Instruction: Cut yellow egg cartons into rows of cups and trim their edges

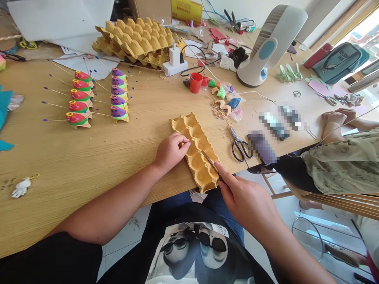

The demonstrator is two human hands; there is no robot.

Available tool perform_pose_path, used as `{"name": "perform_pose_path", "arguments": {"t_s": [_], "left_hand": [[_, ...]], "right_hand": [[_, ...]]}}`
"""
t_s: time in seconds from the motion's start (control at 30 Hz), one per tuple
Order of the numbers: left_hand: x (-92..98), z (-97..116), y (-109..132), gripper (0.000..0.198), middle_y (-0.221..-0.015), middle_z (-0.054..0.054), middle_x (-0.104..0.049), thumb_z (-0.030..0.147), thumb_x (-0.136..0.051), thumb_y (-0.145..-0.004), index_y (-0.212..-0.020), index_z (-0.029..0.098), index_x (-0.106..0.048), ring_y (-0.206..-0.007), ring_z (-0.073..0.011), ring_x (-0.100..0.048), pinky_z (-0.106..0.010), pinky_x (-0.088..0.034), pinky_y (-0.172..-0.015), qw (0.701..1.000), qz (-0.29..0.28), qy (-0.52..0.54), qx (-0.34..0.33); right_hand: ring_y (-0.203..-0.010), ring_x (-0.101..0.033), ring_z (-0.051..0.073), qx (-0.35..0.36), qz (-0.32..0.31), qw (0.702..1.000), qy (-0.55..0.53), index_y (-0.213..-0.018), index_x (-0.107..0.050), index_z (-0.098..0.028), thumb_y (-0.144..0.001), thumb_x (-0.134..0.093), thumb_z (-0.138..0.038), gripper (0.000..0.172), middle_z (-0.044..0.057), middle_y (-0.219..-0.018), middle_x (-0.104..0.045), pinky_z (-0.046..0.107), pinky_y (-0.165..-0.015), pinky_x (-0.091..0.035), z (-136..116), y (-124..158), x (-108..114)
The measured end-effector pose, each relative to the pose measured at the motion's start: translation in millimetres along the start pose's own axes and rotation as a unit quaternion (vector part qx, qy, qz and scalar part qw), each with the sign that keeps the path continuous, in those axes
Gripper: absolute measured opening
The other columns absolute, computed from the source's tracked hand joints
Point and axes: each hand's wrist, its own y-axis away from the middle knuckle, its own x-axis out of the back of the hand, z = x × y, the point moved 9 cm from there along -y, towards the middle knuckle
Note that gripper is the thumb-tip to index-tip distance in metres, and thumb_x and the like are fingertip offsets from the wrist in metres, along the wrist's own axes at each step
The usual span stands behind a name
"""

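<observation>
A strip of yellow egg carton (pixel 199 138), two rows of cups wide, lies on the table near its front edge, its near end reaching the edge. My left hand (pixel 173 152) is closed on the strip's left side, thumb and fingers pinched at the rim. In my right hand (pixel 241 193) is a slim craft knife (pixel 211 161), its narrow blade lying over the cups near the strip's right side. The knife's handle is mostly hidden by my fingers. Black-handled scissors (pixel 239 146) rest on the table to the right of the strip.
Two rows of painted carton figures (pixel 79 96) stand at the left. Stacked egg trays (pixel 136 39) and a power adapter (pixel 175 65) are behind. A red cup (pixel 195 83), a white fan (pixel 269 47) and phones (pixel 262 146) lie rightward, near another person's hands (pixel 337 118).
</observation>
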Motion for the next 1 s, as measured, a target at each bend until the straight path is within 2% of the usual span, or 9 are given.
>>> {"name": "perform_pose_path", "arguments": {"t_s": [0.37, 0.8, 0.9, 1.0], "left_hand": [[0.8, 3, 0, 0.011, -0.090, -0.004, -0.073, 0.026, -0.066, -0.088, -0.081, 0.021, -0.072, -0.076, -0.0175, -0.064, -0.031, -0.049, -0.071, 1.000, 0.002, 0.005, -0.003], [0.7, 2, 0, 0.011, -0.092, -0.004, -0.075, 0.028, -0.066, -0.089, -0.082, 0.021, -0.072, -0.078, -0.0187, -0.065, -0.031, -0.050, -0.072, 1.000, 0.000, -0.003, 0.002], [4.0, 6, 2, 0.014, -0.096, -0.005, -0.075, 0.030, -0.064, -0.092, -0.090, 0.021, -0.074, -0.076, -0.0176, -0.065, -0.030, -0.049, -0.070, 1.000, 0.007, -0.011, -0.008], [11.8, 18, 8, 0.021, -0.109, -0.006, -0.074, 0.032, -0.061, -0.094, -0.106, 0.022, -0.075, -0.067, -0.0132, -0.062, -0.029, -0.049, -0.067, 0.999, 0.021, -0.034, -0.032]], "right_hand": [[-0.060, -0.067, 0.014, 0.001, -0.011, 1.000, 0.013, -0.159, -0.046, -0.028, -0.104, -0.051, -0.027, 0.056, -0.001, -0.076, -0.075, 0.030, -0.050, -0.027, -1, -2, -2], [-0.061, -0.070, 0.015, 0.006, -0.009, 0.999, 0.049, -0.159, -0.046, -0.028, -0.104, -0.049, -0.027, 0.055, 0.000, -0.073, -0.075, 0.029, -0.050, -0.027, -4, -3, -2], [-0.060, -0.069, 0.015, 0.004, -0.025, 0.998, 0.062, -0.160, -0.045, -0.028, -0.105, -0.050, -0.028, 0.056, 0.000, -0.072, -0.074, 0.030, -0.050, -0.026, -8, -5, 0], [-0.060, -0.070, 0.016, 0.001, -0.034, 0.998, 0.061, -0.161, -0.044, -0.028, -0.104, -0.051, -0.027, 0.057, 0.001, -0.073, -0.075, 0.030, -0.050, -0.025, -9, -5, 3]]}}
